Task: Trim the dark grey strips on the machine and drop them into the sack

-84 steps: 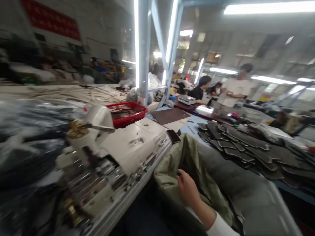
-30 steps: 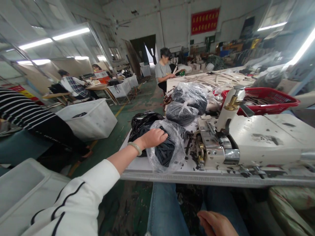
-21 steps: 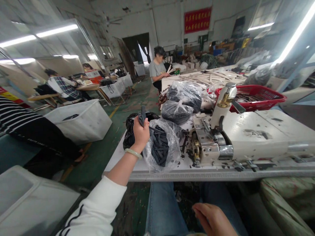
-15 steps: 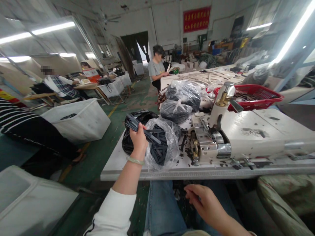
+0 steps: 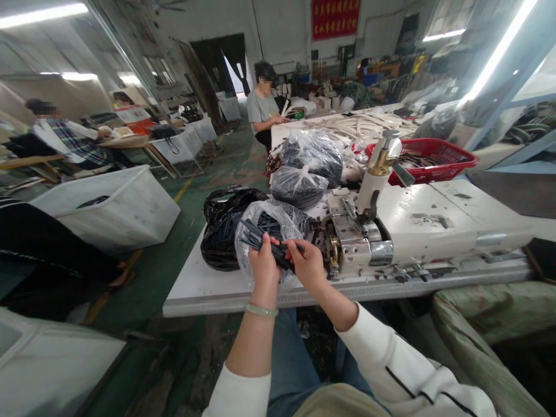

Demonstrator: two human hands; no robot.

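My left hand (image 5: 264, 260) is closed round a bundle of dark strips (image 5: 252, 233), held above an open clear plastic bag (image 5: 245, 260) of similar strips. Thumb and fingers of my right hand (image 5: 307, 265) pinch the right end of the same bundle. Behind and to the left of my hands lies a black plastic bag (image 5: 217, 231). Just right of my right hand stands a white machine (image 5: 356, 249) with metal rollers, dark scraps scattered round its base.
Tied clear bags (image 5: 299, 185) and a red basket (image 5: 460, 159) stand behind the machine. White bins (image 5: 156, 214) are on the left. A seated person (image 5: 263, 107) works at the far table; other people are at left.
My left hand has brought the bundle right and nearer to me. My right hand has risen from above my lap and taken hold of the bundle's end. The view has shifted right.
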